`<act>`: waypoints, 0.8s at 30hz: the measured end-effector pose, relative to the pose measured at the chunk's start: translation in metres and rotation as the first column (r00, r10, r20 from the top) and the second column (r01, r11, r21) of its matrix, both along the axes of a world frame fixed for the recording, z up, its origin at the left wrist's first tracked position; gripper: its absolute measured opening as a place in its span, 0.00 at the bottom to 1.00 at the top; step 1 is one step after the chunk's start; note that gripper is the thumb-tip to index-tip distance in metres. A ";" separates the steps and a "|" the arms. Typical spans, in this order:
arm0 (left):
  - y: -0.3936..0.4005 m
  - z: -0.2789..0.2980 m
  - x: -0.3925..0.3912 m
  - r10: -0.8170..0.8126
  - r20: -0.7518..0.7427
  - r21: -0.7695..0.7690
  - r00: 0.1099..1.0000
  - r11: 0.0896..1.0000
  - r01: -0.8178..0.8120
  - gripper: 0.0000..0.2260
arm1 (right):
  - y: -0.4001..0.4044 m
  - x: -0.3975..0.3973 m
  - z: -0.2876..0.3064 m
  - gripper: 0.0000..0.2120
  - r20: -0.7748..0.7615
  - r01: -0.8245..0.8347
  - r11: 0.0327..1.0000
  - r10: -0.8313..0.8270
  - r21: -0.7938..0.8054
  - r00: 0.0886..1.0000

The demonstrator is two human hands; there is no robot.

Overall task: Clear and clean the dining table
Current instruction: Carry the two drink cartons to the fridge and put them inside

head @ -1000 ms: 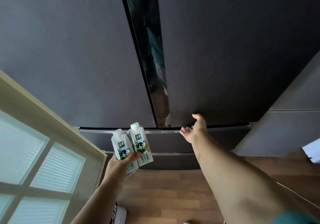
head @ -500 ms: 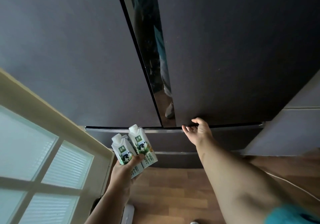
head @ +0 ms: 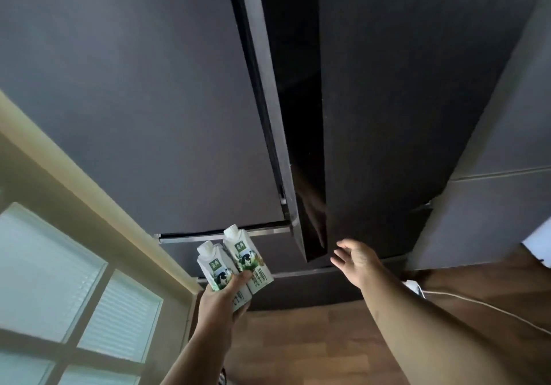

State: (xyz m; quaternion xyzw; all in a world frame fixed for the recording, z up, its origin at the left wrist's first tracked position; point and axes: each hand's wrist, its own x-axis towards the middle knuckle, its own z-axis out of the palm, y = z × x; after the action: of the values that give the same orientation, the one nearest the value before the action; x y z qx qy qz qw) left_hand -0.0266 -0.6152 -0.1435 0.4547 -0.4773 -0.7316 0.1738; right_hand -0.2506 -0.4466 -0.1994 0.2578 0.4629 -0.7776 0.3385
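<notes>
My left hand (head: pixel 222 296) grips two small white milk cartons (head: pixel 231 261) with cow pictures, held upright side by side in front of a dark grey fridge. The fridge's left door (head: pixel 143 101) is closed. Its right door (head: pixel 393 116) stands swung partly outward, showing a dark gap along its inner edge. My right hand (head: pixel 356 258) is just below the bottom corner of that door, fingers relaxed and spread, holding nothing.
A cream-framed door with frosted glass panes (head: pixel 59 265) stands close on the left. Fridge drawers (head: pixel 298 286) lie below the doors. Grey cabinets (head: pixel 501 176) flank the right. A white cable (head: pixel 477 304) runs over the wooden floor (head: pixel 313 349).
The right fridge door has swung open from closed. My right hand has come off the door's bottom edge and opened. The cartons stay in my left hand.
</notes>
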 end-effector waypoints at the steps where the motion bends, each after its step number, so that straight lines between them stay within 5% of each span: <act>1: 0.002 0.003 0.006 -0.005 -0.008 0.006 1.000 1.000 0.005 0.17 | 0.006 0.013 0.002 0.06 -0.032 -0.017 0.999 0.018 0.046 0.999; 6: 0.011 0.013 0.031 -0.046 -0.003 0.002 0.999 0.999 0.046 0.18 | 0.033 0.070 0.017 0.16 -0.164 -0.002 0.972 0.042 0.234 0.986; 11: 0.030 0.027 0.048 -0.138 -0.012 -0.051 0.990 0.989 0.137 0.16 | 0.055 0.124 0.056 0.04 -0.179 -0.041 0.904 0.129 0.425 0.975; 14: 0.046 0.037 0.052 -0.193 -0.036 -0.084 0.980 0.978 0.190 0.14 | 0.061 0.153 0.078 0.05 -0.169 -0.109 0.893 0.200 0.437 0.965; 20: 0.075 0.060 0.044 -0.293 -0.084 -0.125 0.952 0.951 0.282 0.15 | 0.072 0.168 0.138 0.04 -0.440 -0.041 0.891 0.263 0.453 0.859; 24: 0.083 0.077 0.028 -0.331 -0.107 -0.150 0.938 0.938 0.314 0.17 | 0.083 0.157 0.171 0.09 -0.477 -0.099 0.867 0.360 0.489 0.802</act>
State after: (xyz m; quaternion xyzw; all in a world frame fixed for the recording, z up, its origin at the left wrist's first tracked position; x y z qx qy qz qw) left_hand 0.0016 -0.5323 -0.0661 0.3089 -0.5797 -0.7457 0.1118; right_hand -0.0935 -0.3639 -0.0287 0.0316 0.7325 -0.6446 0.2167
